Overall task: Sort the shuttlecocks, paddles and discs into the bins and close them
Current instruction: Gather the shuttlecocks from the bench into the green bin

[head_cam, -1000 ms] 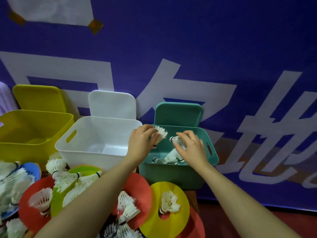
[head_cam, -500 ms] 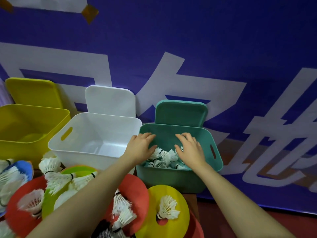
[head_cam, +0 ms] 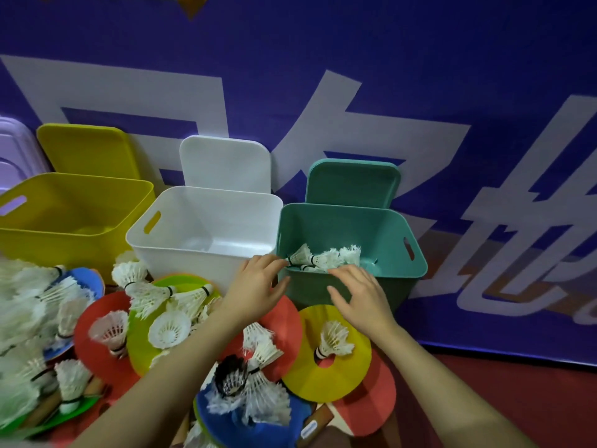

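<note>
Three open bins stand in a row: yellow bin [head_cam: 74, 218], white bin [head_cam: 206, 218], teal bin [head_cam: 391, 250]. Several white shuttlecocks [head_cam: 326, 258] lie inside the teal bin. My left hand [head_cam: 258, 291] and my right hand [head_cam: 361, 295] hover empty just in front of the teal bin's near rim, fingers relaxed. Below them lies a pile of shuttlecocks [head_cam: 168, 328], coloured discs such as a yellow disc [head_cam: 349, 370] and a red disc [head_cam: 100, 357], and a red paddle [head_cam: 371, 412] with a wooden handle.
Each bin's lid leans on the blue banner behind it: yellow lid [head_cam: 87, 150], white lid [head_cam: 226, 163], teal lid [head_cam: 352, 182]. A pale purple lid [head_cam: 13, 156] shows at the far left. Red floor [head_cam: 517, 392] lies to the right.
Both hands let go of shuttlecocks into the teal bin, then drew back from inside it to in front of its near rim. The camera has tilted down.
</note>
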{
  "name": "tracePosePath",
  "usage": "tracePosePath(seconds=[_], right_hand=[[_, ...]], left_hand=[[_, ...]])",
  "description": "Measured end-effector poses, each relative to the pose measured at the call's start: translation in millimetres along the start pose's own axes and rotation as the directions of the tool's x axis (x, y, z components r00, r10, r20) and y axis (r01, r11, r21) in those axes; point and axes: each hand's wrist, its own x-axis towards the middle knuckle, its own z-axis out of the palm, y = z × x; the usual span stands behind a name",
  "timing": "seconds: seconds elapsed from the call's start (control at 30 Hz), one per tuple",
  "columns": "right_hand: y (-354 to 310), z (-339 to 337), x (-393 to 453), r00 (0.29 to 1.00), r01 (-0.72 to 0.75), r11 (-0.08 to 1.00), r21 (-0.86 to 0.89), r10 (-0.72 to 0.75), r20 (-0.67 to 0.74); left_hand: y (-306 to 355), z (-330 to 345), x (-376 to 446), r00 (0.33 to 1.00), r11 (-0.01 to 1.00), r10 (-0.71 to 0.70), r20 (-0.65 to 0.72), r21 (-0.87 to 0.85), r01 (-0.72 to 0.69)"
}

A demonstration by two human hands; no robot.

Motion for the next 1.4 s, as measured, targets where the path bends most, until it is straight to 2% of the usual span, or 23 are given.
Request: tracePosePath(seconds=[0.07, 0.13, 0.27, 0.37, 0.43, 0.6, 0.73, 0.87, 1.13, 1.3, 1.4], right_hand=[[-3.3, 6.3, -13.2, 0.993, -0.046, 0.999, -0.006, 0.047, 0.106], [-2.3, 13.9, -25.2, 0.96, -0.069, 0.997, -0.034, 0.076, 0.269], [4.6, 28.6, -40.9, 0.821, -0.112, 0.985, -0.128, 0.164, 0.547], [11.1, 42.2, -47.2, 0.741, -0.087, 0.971, -0.221, 0.211, 0.637], [14.0, 49.5, -50.2, 0.73, -0.055, 0.965, -0.257, 0.215, 0.649], [17.1, 56.8, -52.5, 0.834, 0.012, 0.962, -0.274, 0.142, 0.533], [15.0, 52.1, -55.0, 0.878, -0.022, 0.981, -0.191, 0.11, 0.466], [8.6, 45.5, -58.2, 0.916, -0.034, 0.994, -0.106, 0.073, 0.395], [-10.2, 25.0, -53.4, 0.974, -0.012, 0.999, -0.03, 0.018, 0.228], [-19.7, 6.8, -42.3, 0.998, 0.015, 0.999, -0.033, -0.013, 0.055], [-23.0, -4.6, -28.9, 0.998, 0.047, 0.998, -0.047, -0.048, -0.029]], left_hand=[[-1.7, 2.2, -16.4, 0.999, 1.0, -0.026, 0.044, 0.004, 0.026], [-6.0, 8.3, -30.0, 0.989, 0.997, -0.073, 0.133, 0.033, 0.069], [-18.3, 22.8, -52.1, 0.928, 0.977, -0.175, 0.329, 0.175, 0.122], [-24.5, 32.2, -62.6, 0.881, 0.967, -0.222, 0.417, 0.207, 0.146], [-25.7, 38.6, -67.7, 0.868, 0.971, -0.21, 0.45, 0.199, 0.132], [-21.6, 51.4, -73.9, 0.872, 0.983, -0.146, 0.467, 0.17, 0.073], [-24.4, 60.1, -77.2, 0.937, 0.997, -0.073, 0.341, 0.055, 0.057], [-24.2, 62.4, -81.0, 0.956, 0.997, -0.054, 0.287, -0.036, 0.067], [-16.2, 48.4, -80.3, 1.0, 0.99, -0.016, 0.02, -0.142, 0.018], [-3.0, 24.7, -68.9, 0.987, 0.969, 0.034, -0.155, -0.238, -0.07], [3.6, 9.0, -55.4, 0.963, 0.967, 0.052, -0.264, -0.229, -0.115]])
